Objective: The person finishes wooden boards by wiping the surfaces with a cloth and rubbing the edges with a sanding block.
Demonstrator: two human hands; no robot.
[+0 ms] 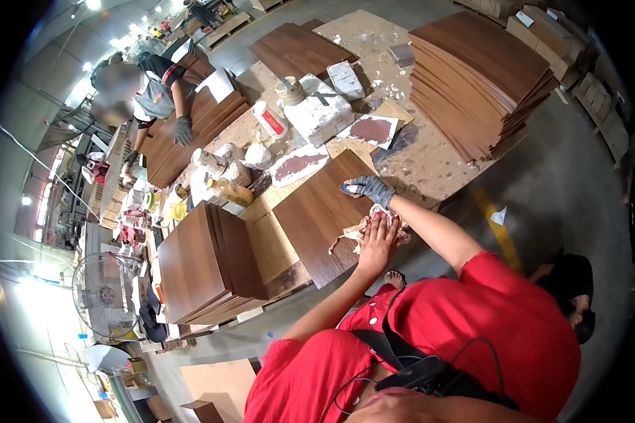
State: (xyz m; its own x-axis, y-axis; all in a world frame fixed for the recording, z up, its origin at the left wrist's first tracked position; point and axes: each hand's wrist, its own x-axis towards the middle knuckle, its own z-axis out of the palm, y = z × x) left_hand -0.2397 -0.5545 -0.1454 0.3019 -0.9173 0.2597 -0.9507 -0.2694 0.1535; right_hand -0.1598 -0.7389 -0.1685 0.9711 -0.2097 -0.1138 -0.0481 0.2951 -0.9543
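Observation:
A dark brown wood-grain board point(321, 211) lies on the worktable in front of me. My left hand point(378, 243), bare, presses a crumpled, stained rag point(356, 231) against the board's near right edge. My right hand point(372, 190) wears a grey glove and rests over the board's right part, just beyond the rag. Its fingers are bent together, and a small blue and white patch shows at their tips; what it is I cannot make out. Beyond the board lie two white sheets smeared with brown paste, the nearer sheet point(300, 166) and the farther sheet point(371, 130).
Board stacks stand left point(197, 268) and far right point(473, 77). Stained jars point(229, 190), a white and red container point(269, 120) and a white-wrapped block point(319, 116) sit on the worktable point(430, 166). A gloved co-worker point(159, 99) leans over boards. A fan point(106, 295) stands left.

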